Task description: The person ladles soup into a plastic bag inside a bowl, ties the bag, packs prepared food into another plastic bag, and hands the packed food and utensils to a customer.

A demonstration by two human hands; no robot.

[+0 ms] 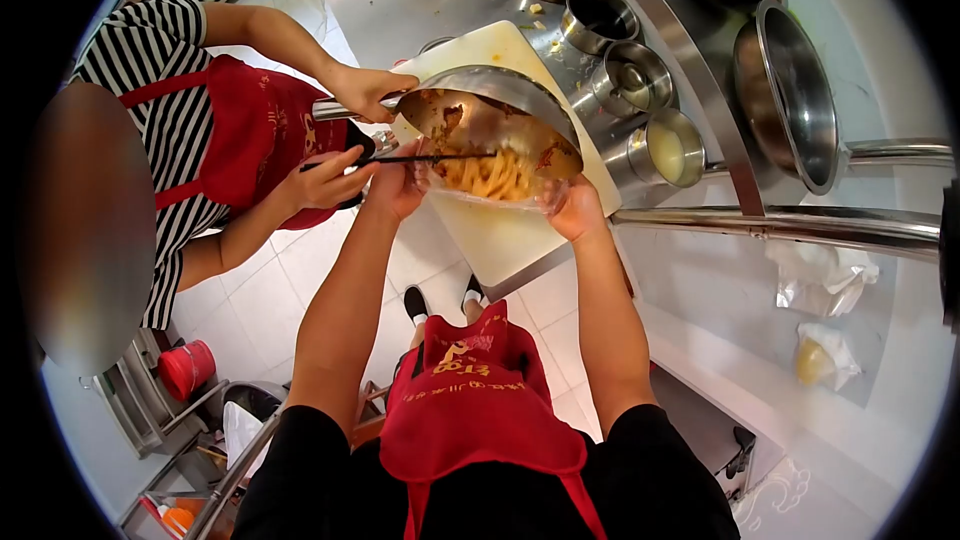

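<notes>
My left hand (402, 183) and my right hand (577, 208) grip opposite sides of a clear plastic container (500, 204); I cannot tell whether it is soft or rigid. Yellow-orange strips of food (482, 176) lie at its opening, under the lip of a metal pan (520, 90). A co-worker's hand (368, 92) holds the pan tilted by its handle. With the other hand (328, 178) the co-worker reaches dark chopsticks (440, 157) into the food. Reddish sauce clings to the inside of the pan. Beneath it all is a pale cutting board (490, 250).
Several metal bowls (635, 78) line the counter's right side, one with pale yellow liquid (666, 152). Larger steel basins (790, 95) stand beyond a metal ledge. A metal rail (780, 224) juts in from the right. The co-worker in a red apron (262, 130) stands close on my left.
</notes>
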